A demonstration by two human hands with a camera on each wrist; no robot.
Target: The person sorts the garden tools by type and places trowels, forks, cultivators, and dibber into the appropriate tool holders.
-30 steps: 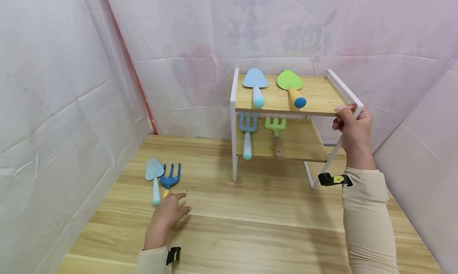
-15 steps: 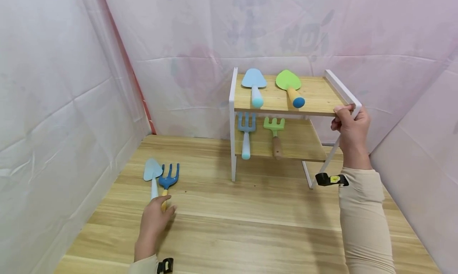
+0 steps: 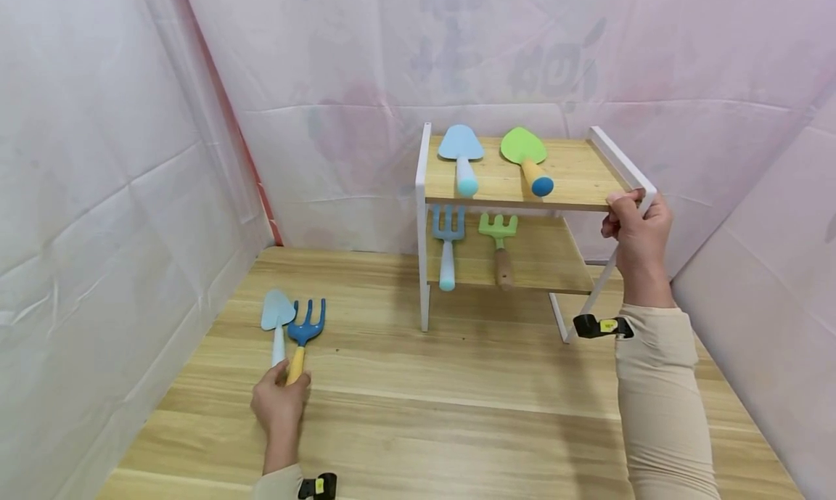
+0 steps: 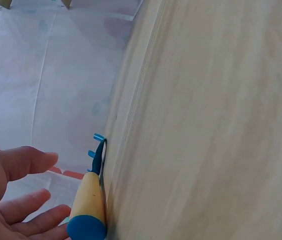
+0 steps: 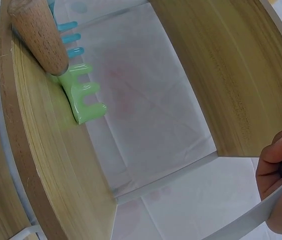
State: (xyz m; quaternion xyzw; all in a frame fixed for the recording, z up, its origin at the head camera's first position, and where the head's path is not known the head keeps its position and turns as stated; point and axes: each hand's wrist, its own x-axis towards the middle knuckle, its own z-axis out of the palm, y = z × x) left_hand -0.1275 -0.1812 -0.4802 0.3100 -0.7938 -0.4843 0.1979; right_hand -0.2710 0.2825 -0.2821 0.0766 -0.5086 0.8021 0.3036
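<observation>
Now left hand (image 3: pixel 279 406) is straddling the blue hand fork (image 3: pixel 304 336), fingers apart; more handle is showing than half a second ago. Fork is lying on the desk (image 3: pixel 457 442) beside a pale-blue trowel (image 3: pixel 277 311). Right hand (image 3: pixel 643 242) is gripping the shelf rack (image 3: pixel 421 253). Left wrist view is revealing the fork's end cap (image 4: pixel 87 228), hidden in head view.

head: high, forward-down | wrists: close | head+left share blue fork (image 3: pixel 305 332); head+right, green fork (image 3: pixel 501 250)

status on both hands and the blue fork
Left hand at blue fork on table, no grip yet. Right hand gripping shelf rack. Pale blue trowel close alongside.
</observation>
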